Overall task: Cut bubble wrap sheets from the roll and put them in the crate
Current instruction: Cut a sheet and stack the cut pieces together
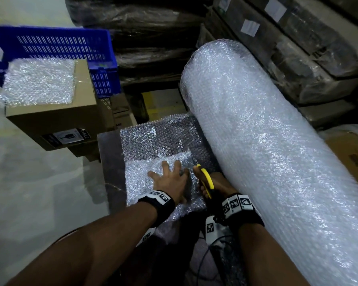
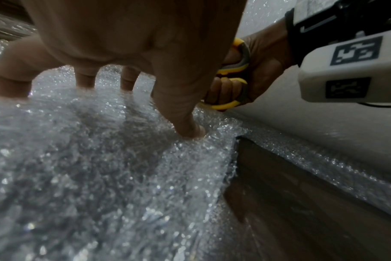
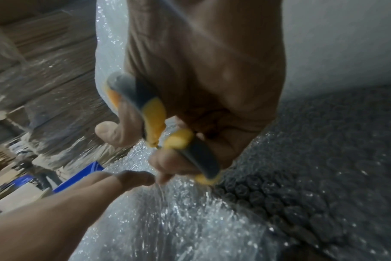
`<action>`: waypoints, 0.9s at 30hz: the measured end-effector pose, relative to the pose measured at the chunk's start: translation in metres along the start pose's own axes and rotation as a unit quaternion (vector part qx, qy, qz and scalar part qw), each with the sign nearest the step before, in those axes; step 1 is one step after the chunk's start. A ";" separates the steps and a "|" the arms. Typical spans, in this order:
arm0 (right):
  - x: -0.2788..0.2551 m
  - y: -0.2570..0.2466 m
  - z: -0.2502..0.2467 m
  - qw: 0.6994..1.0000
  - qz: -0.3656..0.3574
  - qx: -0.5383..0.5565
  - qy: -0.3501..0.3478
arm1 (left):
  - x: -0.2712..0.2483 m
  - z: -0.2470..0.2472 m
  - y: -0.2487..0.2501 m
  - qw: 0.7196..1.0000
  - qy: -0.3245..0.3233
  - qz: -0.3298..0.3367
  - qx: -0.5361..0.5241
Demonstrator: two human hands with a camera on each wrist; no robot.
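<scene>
Left hand (image 2: 127, 44) is spread out, fingertips (image 2: 190, 130) pressing the wrap (image 2: 101, 176) flat, while the right hand (image 2: 257, 70) grips yellow scissors (image 2: 232, 104) just beside it.

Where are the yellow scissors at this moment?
In the head view the yellow scissors are low at centre, gripped by the right hand between the bubble wrap roll and the left hand.

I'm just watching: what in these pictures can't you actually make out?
- Inside of the blue crate: head view, a cardboard box topped with cut bubble wrap hides it.
- Scissors blades: head view shows only a sliver; in the right wrist view the right hand and blur hide them.
- How far the cut runs: not clear in any view.
- Far end of the roll: cut off by the head view's edge.
- Box label: too small.
</scene>
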State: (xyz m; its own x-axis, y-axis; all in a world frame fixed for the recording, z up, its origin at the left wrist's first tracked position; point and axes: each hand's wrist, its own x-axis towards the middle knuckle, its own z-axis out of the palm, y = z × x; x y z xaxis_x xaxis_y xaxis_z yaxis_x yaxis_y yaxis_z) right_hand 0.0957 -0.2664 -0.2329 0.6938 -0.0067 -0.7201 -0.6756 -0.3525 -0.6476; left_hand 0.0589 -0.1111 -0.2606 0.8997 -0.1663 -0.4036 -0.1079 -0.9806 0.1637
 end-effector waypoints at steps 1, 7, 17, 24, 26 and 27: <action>0.000 0.000 0.000 1.000 0.004 0.001 -0.001 | 0.000 0.000 0.000 1.000 -0.001 0.000 0.002; -0.001 -0.009 0.003 1.000 -0.005 0.022 -0.012 | -0.001 -0.002 0.003 1.000 0.005 -0.012 0.015; -0.015 -0.017 0.006 0.985 0.102 0.085 -0.112 | -0.004 -0.009 0.005 1.000 -0.009 -0.012 0.013; -0.047 -0.012 -0.004 0.980 0.085 0.109 -0.143 | 0.002 -0.009 0.000 0.999 -0.049 0.005 0.015; -0.059 -0.009 -0.002 0.988 0.059 0.094 -0.104 | 0.004 -0.009 -0.002 0.998 -0.060 0.012 0.018; -0.067 -0.008 -0.001 0.994 0.039 0.076 -0.073 | 0.005 -0.010 -0.003 0.998 -0.066 0.018 0.015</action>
State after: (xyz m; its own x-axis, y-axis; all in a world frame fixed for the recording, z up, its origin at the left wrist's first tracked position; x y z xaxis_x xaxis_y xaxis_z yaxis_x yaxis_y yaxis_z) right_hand 0.0548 -0.2640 -0.1798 0.6015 0.1117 -0.7910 -0.7637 -0.2099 -0.6105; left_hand 0.0676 -0.1079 -0.2541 0.8321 -0.2113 -0.5128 -0.1527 -0.9761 0.1544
